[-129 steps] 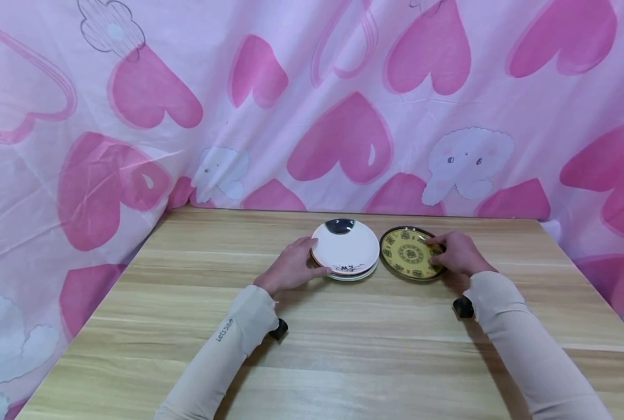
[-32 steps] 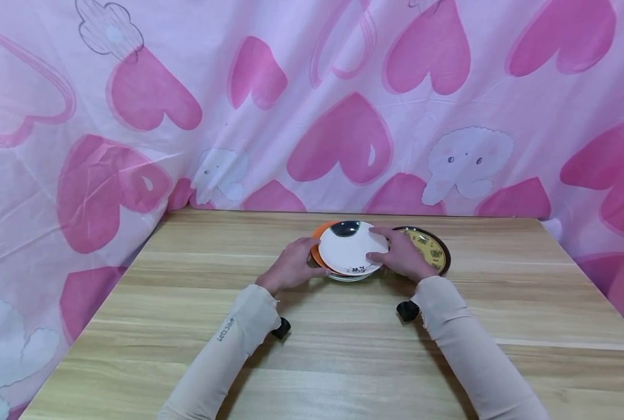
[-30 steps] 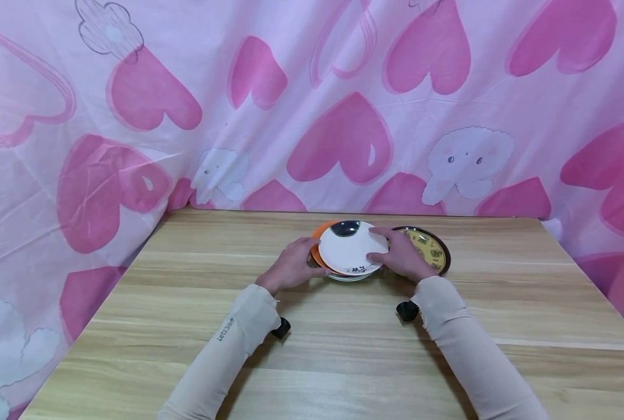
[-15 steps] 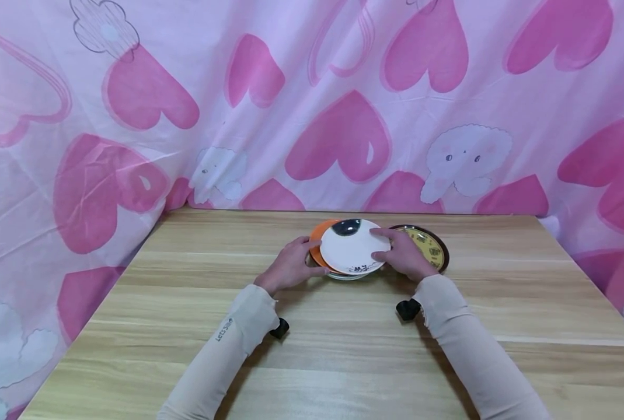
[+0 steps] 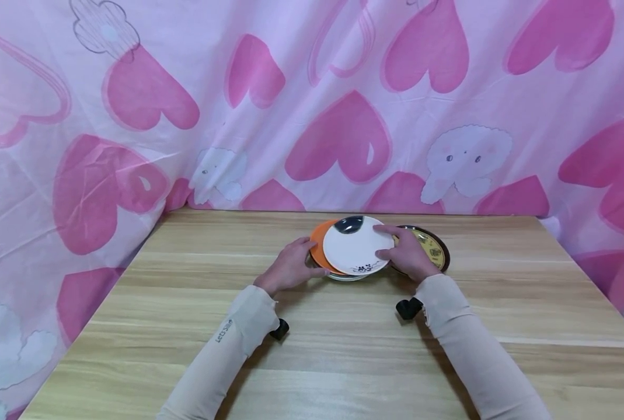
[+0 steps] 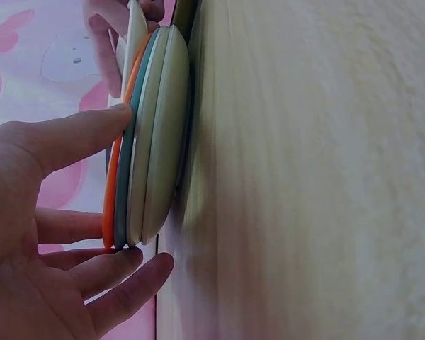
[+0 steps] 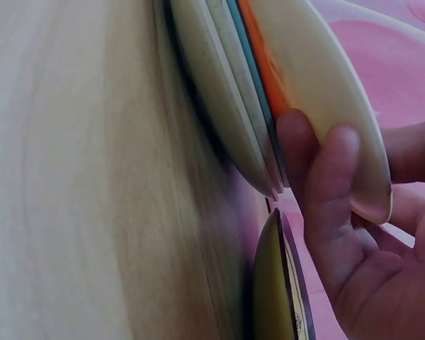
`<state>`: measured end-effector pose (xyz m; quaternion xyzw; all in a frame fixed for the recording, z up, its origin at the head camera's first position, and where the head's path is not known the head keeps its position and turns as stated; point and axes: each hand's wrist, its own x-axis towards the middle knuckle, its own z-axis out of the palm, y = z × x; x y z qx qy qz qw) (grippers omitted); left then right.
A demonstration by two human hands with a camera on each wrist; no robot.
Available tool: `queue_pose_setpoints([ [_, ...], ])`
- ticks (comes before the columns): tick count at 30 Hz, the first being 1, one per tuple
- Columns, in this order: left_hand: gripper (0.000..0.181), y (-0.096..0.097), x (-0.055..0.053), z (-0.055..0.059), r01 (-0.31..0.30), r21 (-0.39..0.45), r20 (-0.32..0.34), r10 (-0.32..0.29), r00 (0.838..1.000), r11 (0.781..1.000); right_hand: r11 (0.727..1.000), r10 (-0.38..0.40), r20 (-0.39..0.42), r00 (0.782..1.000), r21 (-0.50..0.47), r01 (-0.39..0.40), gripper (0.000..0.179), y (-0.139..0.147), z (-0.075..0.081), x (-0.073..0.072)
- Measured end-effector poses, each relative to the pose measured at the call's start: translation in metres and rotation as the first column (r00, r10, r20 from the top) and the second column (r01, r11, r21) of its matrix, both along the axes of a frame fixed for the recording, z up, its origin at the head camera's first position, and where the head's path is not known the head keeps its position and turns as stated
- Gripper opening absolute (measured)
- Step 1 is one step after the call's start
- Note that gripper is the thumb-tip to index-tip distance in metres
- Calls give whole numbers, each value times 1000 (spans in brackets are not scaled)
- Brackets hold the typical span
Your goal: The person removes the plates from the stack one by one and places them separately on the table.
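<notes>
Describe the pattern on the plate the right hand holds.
The plate is white, with a black patch and dark flowers; the head view shows it best.

I have room to pass over the pale wood-grain tabletop (image 5: 338,350) nearest me. The round yellow dark-rimmed plate (image 5: 435,252) blocks my right hand (image 5: 410,254) low on the right, and the pink heart-printed cloth (image 5: 338,140) walls off the back.
</notes>
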<state>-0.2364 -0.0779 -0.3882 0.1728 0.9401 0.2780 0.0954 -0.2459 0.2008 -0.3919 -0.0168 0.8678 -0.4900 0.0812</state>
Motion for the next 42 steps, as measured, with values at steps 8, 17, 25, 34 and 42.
queue_pose_setpoints([
  [8, 82, 0, 0, 0, 11, 0, -9, -11, 1000, 1000, 1000, 3, -69, 998, 19, -2, 68, 4, 2, 1],
  [17, 82, 1, 1, 1, 16, 4, -12, -16, 1000, 1000, 999, 10, -89, 996, 32, -7, 69, 9, 8, 4],
  [25, 84, 0, 3, 2, 8, 9, -13, -8, 1000, 1000, 998, 43, -131, 990, 40, -38, 66, 13, 16, 10],
  [34, 81, -1, 4, 0, 15, -2, -29, -15, 999, 1000, 997, 53, -123, 991, 64, -45, 66, 24, 25, 18],
  [42, 80, -1, 3, -1, 16, -6, -29, -17, 999, 1000, 996, 76, -168, 983, 50, -68, 67, 34, 27, 22],
])
